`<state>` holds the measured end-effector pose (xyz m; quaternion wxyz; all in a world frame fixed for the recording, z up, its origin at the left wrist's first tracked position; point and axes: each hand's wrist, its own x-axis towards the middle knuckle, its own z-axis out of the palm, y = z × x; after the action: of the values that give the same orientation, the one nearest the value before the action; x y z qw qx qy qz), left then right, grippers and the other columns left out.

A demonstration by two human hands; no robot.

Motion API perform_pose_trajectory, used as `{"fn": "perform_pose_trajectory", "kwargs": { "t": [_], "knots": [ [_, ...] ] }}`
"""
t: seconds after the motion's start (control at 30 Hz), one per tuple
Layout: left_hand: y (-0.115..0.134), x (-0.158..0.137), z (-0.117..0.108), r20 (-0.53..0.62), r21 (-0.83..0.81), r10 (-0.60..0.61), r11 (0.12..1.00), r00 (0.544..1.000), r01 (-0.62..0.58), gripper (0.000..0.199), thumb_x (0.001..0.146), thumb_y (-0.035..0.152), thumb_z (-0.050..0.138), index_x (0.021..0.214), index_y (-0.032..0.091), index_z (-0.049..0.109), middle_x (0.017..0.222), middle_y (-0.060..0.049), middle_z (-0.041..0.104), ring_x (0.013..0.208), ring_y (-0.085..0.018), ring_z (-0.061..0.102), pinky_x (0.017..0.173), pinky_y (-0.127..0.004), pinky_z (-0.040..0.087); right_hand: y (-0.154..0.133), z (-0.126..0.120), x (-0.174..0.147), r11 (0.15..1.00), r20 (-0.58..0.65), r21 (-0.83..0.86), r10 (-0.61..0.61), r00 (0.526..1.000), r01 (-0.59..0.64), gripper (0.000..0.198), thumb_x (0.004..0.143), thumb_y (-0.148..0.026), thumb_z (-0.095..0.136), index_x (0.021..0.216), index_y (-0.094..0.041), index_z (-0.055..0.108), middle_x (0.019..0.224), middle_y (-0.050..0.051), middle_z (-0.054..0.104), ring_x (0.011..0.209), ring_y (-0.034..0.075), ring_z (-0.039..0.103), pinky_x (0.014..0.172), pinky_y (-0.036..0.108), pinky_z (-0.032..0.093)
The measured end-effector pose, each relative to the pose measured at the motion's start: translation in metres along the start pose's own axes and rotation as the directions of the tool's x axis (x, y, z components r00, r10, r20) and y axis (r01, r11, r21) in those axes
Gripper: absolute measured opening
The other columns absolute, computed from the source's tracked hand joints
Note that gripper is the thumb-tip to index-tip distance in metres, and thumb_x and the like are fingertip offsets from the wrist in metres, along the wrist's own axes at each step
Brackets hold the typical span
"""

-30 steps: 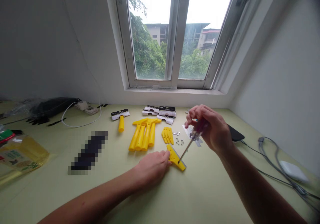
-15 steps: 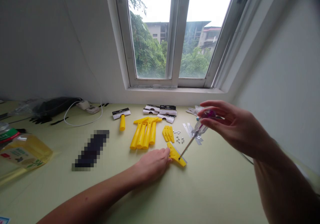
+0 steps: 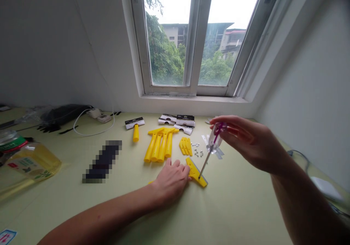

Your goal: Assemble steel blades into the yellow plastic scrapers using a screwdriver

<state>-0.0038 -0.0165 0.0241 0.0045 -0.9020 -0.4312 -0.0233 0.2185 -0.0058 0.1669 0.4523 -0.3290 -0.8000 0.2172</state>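
My left hand [image 3: 172, 179] is closed over a yellow scraper [image 3: 194, 171], pressing it to the table; a grey blade edge shows along its head. In my right hand [image 3: 250, 141] is a screwdriver [image 3: 214, 141] with a clear and purple handle, gripped by the fingers. Its tip touches the scraper head near the lower right end. Just beyond lie several yellow scraper bodies [image 3: 160, 146] side by side, small yellow plates [image 3: 186, 146], loose screws and nuts [image 3: 196, 152], and thin metal blades [image 3: 219, 154]. The scraper's handle is mostly hidden under my left hand.
Printed cards [image 3: 185, 121] lie at the back beside a carded yellow handle [image 3: 136, 132]. To the left are an oil bottle [image 3: 34, 163], a blurred-out dark object [image 3: 102, 162], a white cable [image 3: 90, 135] and a black bag [image 3: 65, 115]. A white box [image 3: 325, 188] sits at far right.
My right hand has turned and shifted left, leaving the screwdriver steeper with its tip still on the scraper. My left hand lies flatter over the handle. The view has shifted slightly.
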Motion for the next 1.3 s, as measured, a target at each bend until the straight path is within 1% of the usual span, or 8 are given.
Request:
{"fn": "perform_pose_trajectory", "kwargs": {
  "t": [0.2,0.33,0.5,0.63,0.73,0.9,1.1,1.3],
  "knots": [
    [0.0,0.001,0.008,-0.025,0.014,0.002,1.0,1.0,-0.002,0.024,0.097,0.034,0.036,0.098,0.018,0.053,0.092,-0.006,0.062,0.082,-0.022,0.054,0.07,-0.037,0.042,0.001,-0.003,0.002,0.989,-0.054,-0.136,-0.065,0.996,0.057,0.023,0.082,-0.027,0.065,0.105,-0.028,0.069,0.11,0.006,0.063,0.093,0.02,0.065,0.078,0.033,0.059],
    [0.0,0.001,0.008,-0.012,0.01,0.002,1.0,1.0,-0.001,0.024,0.097,0.034,0.035,0.1,0.018,0.052,0.093,-0.006,0.062,0.082,-0.021,0.053,0.071,-0.036,0.041,-0.002,-0.006,0.0,0.991,0.031,-0.076,-0.106,0.994,0.108,0.019,0.085,-0.024,0.06,0.103,-0.027,0.066,0.111,0.006,0.065,0.104,0.022,0.063,0.089,0.037,0.055],
    [0.0,0.0,0.006,-0.004,0.003,-0.002,1.0,1.0,0.002,0.026,0.098,0.035,0.033,0.1,0.018,0.052,0.094,-0.006,0.061,0.083,-0.021,0.053,0.071,-0.035,0.041,-0.002,-0.005,-0.004,0.999,-0.048,-0.03,-0.034,0.998,0.032,0.017,0.079,-0.024,0.068,0.089,-0.025,0.054,0.101,0.004,0.069,0.095,0.022,0.067,0.086,0.039,0.056],
    [-0.001,-0.001,0.005,-0.004,-0.014,0.001,1.0,1.0,-0.001,0.027,0.098,0.035,0.031,0.101,0.018,0.052,0.095,-0.007,0.061,0.084,-0.022,0.053,0.072,-0.037,0.041,-0.004,-0.006,-0.004,0.996,0.059,0.082,0.031,0.998,-0.035,0.018,0.089,-0.028,0.055,0.103,-0.029,0.044,0.115,0.006,0.066,0.102,0.025,0.065,0.08,0.041,0.057],
    [0.0,-0.001,0.005,-0.009,-0.018,0.002,1.0,1.0,-0.002,0.028,0.098,0.035,0.031,0.101,0.018,0.052,0.095,-0.007,0.061,0.084,-0.022,0.053,0.072,-0.037,0.041,-0.007,-0.007,-0.003,0.983,0.054,-0.167,0.089,0.995,-0.079,0.02,0.093,-0.033,0.043,0.112,-0.028,0.048,0.109,0.008,0.068,0.095,0.027,0.066,0.072,0.04,0.055],
    [0.0,-0.001,0.005,-0.015,-0.018,0.001,1.0,1.0,-0.001,0.028,0.098,0.035,0.03,0.1,0.018,0.052,0.095,-0.007,0.062,0.083,-0.022,0.054,0.072,-0.037,0.041,-0.004,-0.008,-0.001,0.799,-0.013,-0.599,0.054,0.998,-0.051,0.019,0.091,-0.035,0.045,0.101,-0.023,0.055,0.079,0.005,0.066,0.062,0.02,0.061,0.059,0.034,0.047],
    [0.0,-0.001,0.008,-0.019,-0.013,-0.003,1.0,1.0,0.003,0.027,0.098,0.036,0.032,0.101,0.018,0.052,0.095,-0.007,0.061,0.083,-0.023,0.054,0.072,-0.037,0.043,-0.003,-0.016,-0.011,0.931,0.015,-0.352,0.109,0.994,-0.097,0.027,0.087,-0.023,0.046,0.113,-0.026,0.043,0.092,0.005,0.06,0.074,0.02,0.06,0.064,0.035,0.05],
    [0.0,-0.001,0.009,-0.005,-0.045,-0.018,0.999,1.0,0.017,0.026,0.098,0.035,0.032,0.102,0.018,0.051,0.096,-0.007,0.061,0.085,-0.023,0.053,0.072,-0.036,0.043,-0.009,0.011,-0.003,0.997,-0.006,0.062,0.044,0.999,-0.044,0.009,0.093,-0.03,0.043,0.101,-0.027,0.041,0.085,0.002,0.057,0.074,0.018,0.06,0.062,0.031,0.052]
  ]
}}
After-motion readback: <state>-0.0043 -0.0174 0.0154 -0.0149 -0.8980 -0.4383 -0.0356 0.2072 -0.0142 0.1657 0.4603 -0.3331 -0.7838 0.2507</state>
